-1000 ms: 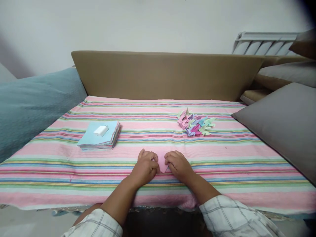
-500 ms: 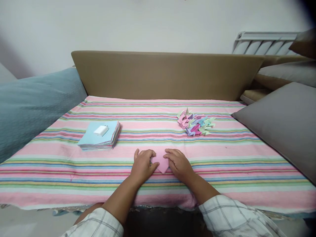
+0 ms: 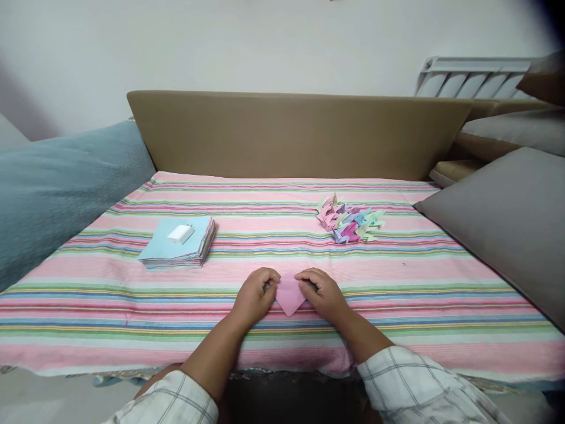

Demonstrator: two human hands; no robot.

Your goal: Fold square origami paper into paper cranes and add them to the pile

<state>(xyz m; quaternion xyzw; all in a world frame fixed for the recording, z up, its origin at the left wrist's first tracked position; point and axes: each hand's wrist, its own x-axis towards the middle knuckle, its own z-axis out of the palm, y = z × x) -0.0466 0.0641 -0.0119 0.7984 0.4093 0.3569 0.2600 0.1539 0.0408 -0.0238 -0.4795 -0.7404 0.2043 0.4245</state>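
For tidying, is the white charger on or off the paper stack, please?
On: the white charger rests on the blue top sheet.

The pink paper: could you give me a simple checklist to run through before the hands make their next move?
1. Left hand at the left side of the pink paper: ok.
2. Right hand at its right side: ok.
3. Folded paper pile apart from both hands: ok.
4. White adapter resting on the paper stack: ok.
5. Pink paper's creases sharp: cannot tell, too small.
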